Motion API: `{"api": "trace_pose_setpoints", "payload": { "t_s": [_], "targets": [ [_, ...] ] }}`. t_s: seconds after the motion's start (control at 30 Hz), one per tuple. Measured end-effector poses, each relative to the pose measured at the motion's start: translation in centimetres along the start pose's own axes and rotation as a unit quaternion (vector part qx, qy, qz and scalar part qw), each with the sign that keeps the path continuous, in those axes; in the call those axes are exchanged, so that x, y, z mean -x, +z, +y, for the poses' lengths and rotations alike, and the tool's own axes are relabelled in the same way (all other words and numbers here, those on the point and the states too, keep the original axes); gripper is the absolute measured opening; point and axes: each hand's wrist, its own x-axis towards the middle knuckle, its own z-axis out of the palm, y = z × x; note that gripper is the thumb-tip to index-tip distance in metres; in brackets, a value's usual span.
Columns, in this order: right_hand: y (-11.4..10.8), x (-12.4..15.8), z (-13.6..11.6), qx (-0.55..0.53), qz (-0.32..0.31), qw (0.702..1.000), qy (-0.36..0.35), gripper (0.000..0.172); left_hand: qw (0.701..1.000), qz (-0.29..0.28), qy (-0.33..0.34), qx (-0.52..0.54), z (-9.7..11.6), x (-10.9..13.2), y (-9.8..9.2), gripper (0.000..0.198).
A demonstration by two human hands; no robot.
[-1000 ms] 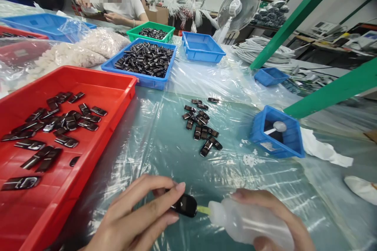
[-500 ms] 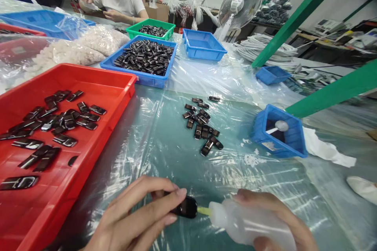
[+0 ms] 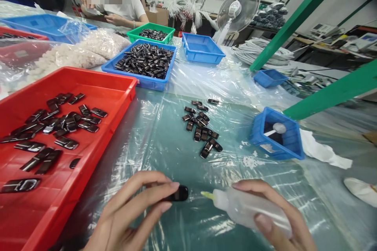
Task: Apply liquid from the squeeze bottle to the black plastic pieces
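Note:
Pinched between the fingers of my left hand (image 3: 135,208) is a small glossy black plastic piece (image 3: 180,193) with a rounded end, held just above the covered table. My right hand (image 3: 273,211) is wrapped round a translucent white squeeze bottle (image 3: 250,208), which lies tilted with its yellowish nozzle tip (image 3: 207,195) pointing left at the piece. A gap separates the tip from the piece. Beyond my hands, a loose group of similar black pieces (image 3: 203,133) lies on the sheet. More such black pieces (image 3: 67,142) lie scattered in the red tray (image 3: 118,119) on the left.
Behind stand a blue bin (image 3: 151,82) and a green bin (image 3: 167,39), both full of black pieces. At right, a small blue box (image 3: 273,149) holds a spoon (image 3: 278,128) beside a white cloth (image 3: 324,151). Green posts (image 3: 330,94) slant across. Another person (image 3: 126,10) sits opposite.
The bottle's tip has drawn away from the black piece, opening a gap. My left hand has shifted slightly left and up with the piece.

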Motion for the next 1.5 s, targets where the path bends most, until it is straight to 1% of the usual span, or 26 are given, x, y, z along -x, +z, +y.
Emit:
{"api": "trace_pose_setpoints", "payload": {
  "t_s": [0.07,0.17,0.27,0.37,0.4,0.43,0.5,0.53,0.57,0.63,0.67,0.7,0.77,0.83,0.9,0.97,1.07,1.23,1.3,1.4,1.5],
  "targets": [
    [-0.6,-0.6,0.9,-0.015,0.004,1.000,0.010,0.030,1.000,0.021,-0.012,-0.009,-0.2,-0.1,-0.1,0.032],
    [-1.0,-1.7,2.2,0.007,0.024,1.000,-0.013,0.033,0.998,0.042,-0.042,-0.007,-0.2,-0.2,-0.1,0.030],
    [-0.2,-2.6,2.8,0.054,0.026,0.998,-0.037,0.035,0.998,0.037,-0.058,0.002,-0.1,-0.1,0.0,0.032],
    [1.1,-3.1,2.9,0.088,0.023,0.995,-0.051,0.027,0.997,0.019,-0.071,0.000,-0.5,-0.1,0.2,0.036],
    [1.2,-3.1,2.9,0.102,0.022,0.993,-0.055,0.028,0.997,0.014,-0.082,-0.004,-0.7,0.0,0.3,0.036],
    [1.2,-3.2,2.9,0.118,0.021,0.991,-0.058,0.033,0.995,0.010,-0.098,-0.007,-0.9,0.1,0.3,0.034],
    [0.3,-3.3,2.7,0.154,0.023,0.985,-0.067,0.048,0.991,0.007,-0.132,-0.008,-1.5,0.2,0.4,0.030],
    [-0.6,-3.4,2.7,0.176,0.027,0.981,-0.073,0.052,0.989,0.004,-0.148,-0.003,-1.8,0.3,0.5,0.029],
    [-1.7,-3.5,2.6,0.198,0.037,0.976,-0.079,0.051,0.987,0.004,-0.162,0.005,-2.0,0.3,0.5,0.028],
    [-3.9,-3.7,2.6,0.244,0.070,0.963,-0.094,0.031,0.984,-0.004,-0.178,0.030,-2.3,0.3,0.5,0.030],
    [-4.9,-3.8,2.7,0.266,0.091,0.954,-0.101,0.025,0.983,-0.007,-0.180,0.043,-2.4,0.3,0.5,0.030],
    [-5.6,-3.9,2.9,0.287,0.098,0.947,-0.109,0.023,0.982,-0.011,-0.180,0.055,-2.3,0.2,0.6,0.030],
    [-6.1,-4.1,3.5,0.321,0.084,0.935,-0.125,0.022,0.983,-0.019,-0.170,0.072,-2.1,0.1,0.6,0.029],
    [-5.6,-4.3,4.2,0.350,0.052,0.925,-0.138,0.019,0.983,-0.027,-0.166,0.079,-1.8,-0.1,0.6,0.029],
    [-4.8,-4.5,4.9,0.377,0.039,0.914,-0.146,0.017,0.982,-0.037,-0.169,0.081,-1.6,-0.2,0.6,0.030],
    [-4.2,-4.7,5.3,0.401,0.045,0.902,-0.150,0.016,0.981,-0.041,-0.174,0.078,-1.4,-0.3,0.6,0.030],
    [-4.1,-4.8,5.3,0.423,0.058,0.891,-0.154,0.014,0.982,-0.040,-0.166,0.080,-1.1,-0.4,0.6,0.031],
    [-4.9,-4.7,5.0,0.410,0.096,0.895,-0.148,0.015,0.976,-0.019,-0.194,0.099,-0.3,-0.2,0.7,0.029],
    [-5.2,-4.7,5.1,0.398,0.105,0.900,-0.143,0.016,0.978,-0.025,-0.176,0.109,-0.4,-0.1,0.8,0.028],
    [-5.4,-4.8,5.3,0.386,0.096,0.907,-0.137,0.017,0.981,-0.036,-0.147,0.118,-0.5,-0.1,0.8,0.027],
    [-5.4,-4.8,5.4,0.382,0.083,0.911,-0.129,0.021,0.980,-0.042,-0.149,0.123,-0.4,0.0,0.8,0.027]
  ]
}}
